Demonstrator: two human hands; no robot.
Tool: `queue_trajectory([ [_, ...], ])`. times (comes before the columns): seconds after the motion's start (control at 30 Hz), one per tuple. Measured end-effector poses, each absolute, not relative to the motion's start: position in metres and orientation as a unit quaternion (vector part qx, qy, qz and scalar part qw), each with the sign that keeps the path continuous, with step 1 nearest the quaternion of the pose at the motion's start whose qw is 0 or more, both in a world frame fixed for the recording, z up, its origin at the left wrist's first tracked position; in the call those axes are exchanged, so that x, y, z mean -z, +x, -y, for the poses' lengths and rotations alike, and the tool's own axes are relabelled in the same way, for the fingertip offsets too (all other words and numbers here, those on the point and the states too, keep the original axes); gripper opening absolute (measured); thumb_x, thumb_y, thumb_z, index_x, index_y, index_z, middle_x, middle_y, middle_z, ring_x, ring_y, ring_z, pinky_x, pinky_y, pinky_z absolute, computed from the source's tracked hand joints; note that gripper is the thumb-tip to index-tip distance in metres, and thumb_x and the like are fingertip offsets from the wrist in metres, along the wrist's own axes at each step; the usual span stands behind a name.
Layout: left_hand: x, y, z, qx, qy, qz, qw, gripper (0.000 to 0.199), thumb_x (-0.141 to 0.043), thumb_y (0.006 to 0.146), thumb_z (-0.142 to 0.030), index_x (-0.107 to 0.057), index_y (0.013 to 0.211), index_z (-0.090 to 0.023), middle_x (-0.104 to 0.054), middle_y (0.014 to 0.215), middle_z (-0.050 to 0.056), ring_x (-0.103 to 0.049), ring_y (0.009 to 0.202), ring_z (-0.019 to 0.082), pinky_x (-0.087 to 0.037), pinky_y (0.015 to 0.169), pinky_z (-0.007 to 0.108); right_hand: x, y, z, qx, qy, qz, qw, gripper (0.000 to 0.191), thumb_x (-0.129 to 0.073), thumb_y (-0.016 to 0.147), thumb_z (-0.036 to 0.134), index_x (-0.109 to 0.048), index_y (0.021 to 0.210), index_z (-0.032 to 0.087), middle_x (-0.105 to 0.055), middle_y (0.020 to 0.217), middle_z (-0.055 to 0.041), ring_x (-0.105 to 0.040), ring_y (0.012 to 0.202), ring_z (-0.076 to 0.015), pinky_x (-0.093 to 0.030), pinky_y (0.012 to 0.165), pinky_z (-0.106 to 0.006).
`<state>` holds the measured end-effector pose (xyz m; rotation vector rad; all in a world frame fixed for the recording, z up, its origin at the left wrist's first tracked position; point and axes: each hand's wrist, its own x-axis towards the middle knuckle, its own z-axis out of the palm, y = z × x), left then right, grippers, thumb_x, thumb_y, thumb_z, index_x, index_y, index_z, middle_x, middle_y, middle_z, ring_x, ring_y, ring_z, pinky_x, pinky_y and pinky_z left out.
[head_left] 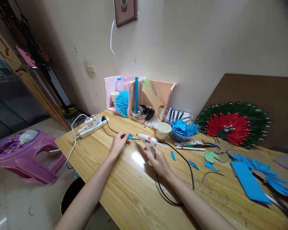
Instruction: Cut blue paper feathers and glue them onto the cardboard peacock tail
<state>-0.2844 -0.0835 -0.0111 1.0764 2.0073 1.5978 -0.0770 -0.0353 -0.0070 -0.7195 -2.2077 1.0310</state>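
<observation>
My right hand (159,161) is wrapped round the handle of a white glue gun (149,145), whose nozzle points left toward my other hand. A translucent glue stick (162,144) sticks out of its back end. Between the fingertips of my left hand (119,142) is a small blue paper piece (130,136), close to the nozzle. Whether nozzle and paper touch I cannot tell. The gun's black cable (192,174) loops over the table on the right. Loose blue paper petals (173,156) lie beyond my right hand.
A paper cup (163,130) and a bowl of blue paper pieces (182,129) stand behind the gun. Markers (190,149) lie nearby. At left is a power strip (93,127); at right, folded blue paper (249,182) and a red-green paper flower (232,126). A pink stool (36,156) stands beside the table.
</observation>
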Motion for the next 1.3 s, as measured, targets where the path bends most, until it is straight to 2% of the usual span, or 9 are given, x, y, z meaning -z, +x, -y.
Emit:
queue_trajectory([
  [0.23,0.0,-0.284,0.092,-0.575,0.348,-0.716,0.189,0.023,-0.063,0.06,-0.035,-0.062,0.068,-0.013,-0.065,0.06,0.006,-0.06,0.06,0.018,-0.042,0.051,0.023,0.006,-0.116,0.01,-0.262,-0.347,0.853,0.287,0.015,-0.046,0.08,0.027,-0.057,0.084,0.017,-0.062,0.085,-0.0081,-0.055,0.079,-0.0202,-0.038,0.067,-0.026],
  [0.43,-0.009,-0.242,0.106,-0.575,0.354,-0.688,0.265,0.028,-0.066,0.058,-0.037,-0.062,0.072,-0.013,-0.065,0.065,0.005,-0.061,0.057,0.016,-0.04,0.043,0.02,-0.001,-0.124,0.003,-0.252,-0.346,0.862,0.272,0.02,-0.055,0.076,0.031,-0.057,0.089,0.015,-0.06,0.084,-0.0091,-0.053,0.081,-0.0223,-0.039,0.07,-0.031],
  [0.53,-0.01,-0.211,0.112,-0.569,0.378,-0.665,0.302,0.028,-0.063,0.064,-0.038,-0.061,0.077,-0.013,-0.065,0.07,0.004,-0.061,0.055,0.014,-0.04,0.041,0.019,-0.009,-0.093,0.013,-0.266,-0.313,0.859,0.306,0.033,-0.06,0.074,0.031,-0.053,0.102,0.016,-0.057,0.097,-0.0101,-0.05,0.092,-0.0239,-0.039,0.079,-0.035],
  [0.63,-0.011,-0.178,0.109,-0.569,0.388,-0.643,0.334,0.025,-0.063,0.065,-0.036,-0.061,0.077,-0.014,-0.064,0.069,0.002,-0.061,0.06,0.014,-0.043,0.05,0.02,-0.018,-0.043,0.023,-0.298,-0.296,0.827,0.374,0.02,-0.045,0.084,0.025,-0.054,0.101,0.018,-0.056,0.099,-0.0082,-0.049,0.097,-0.0206,-0.038,0.086,-0.035],
  [0.73,-0.016,-0.141,0.092,-0.561,0.399,-0.624,0.37,0.024,-0.064,0.064,-0.035,-0.061,0.073,-0.013,-0.063,0.068,0.003,-0.059,0.064,0.014,-0.045,0.056,0.022,-0.023,0.01,0.028,-0.376,-0.304,0.79,0.376,0.018,-0.043,0.086,0.028,-0.056,0.094,0.018,-0.059,0.092,-0.0049,-0.055,0.087,-0.0165,-0.043,0.078,-0.03],
  [0.93,-0.016,-0.075,0.055,-0.525,0.415,-0.576,0.47,0.023,-0.064,0.062,-0.034,-0.059,0.067,-0.012,-0.06,0.061,0.001,-0.056,0.058,0.012,-0.043,0.056,0.022,-0.012,0.082,0.022,-0.461,-0.365,0.71,0.387,0.026,-0.052,0.08,0.039,-0.058,0.088,0.015,-0.061,0.082,-0.0037,-0.058,0.072,-0.0145,-0.047,0.067,-0.027],
  [1.1,-0.004,-0.058,0.053,-0.503,0.445,-0.561,0.484,0.027,-0.064,0.063,-0.037,-0.058,0.071,-0.012,-0.057,0.058,0.0,-0.052,0.051,0.011,-0.041,0.05,0.022,0.001,0.099,0.026,-0.519,-0.364,0.668,0.391,0.026,-0.054,0.078,0.04,-0.056,0.087,0.016,-0.058,0.071,-0.0012,-0.056,0.061,-0.0123,-0.047,0.054,-0.024],
  [1.3,-0.001,-0.06,0.061,-0.499,0.47,-0.543,0.485,0.028,-0.066,0.063,-0.039,-0.059,0.07,-0.013,-0.061,0.063,0.002,-0.056,0.056,0.012,-0.043,0.055,0.022,0.004,0.094,0.036,-0.49,-0.357,0.703,0.372,0.023,-0.053,0.079,0.038,-0.057,0.081,0.016,-0.059,0.069,-0.0009,-0.055,0.06,-0.012,-0.046,0.055,-0.023],
])
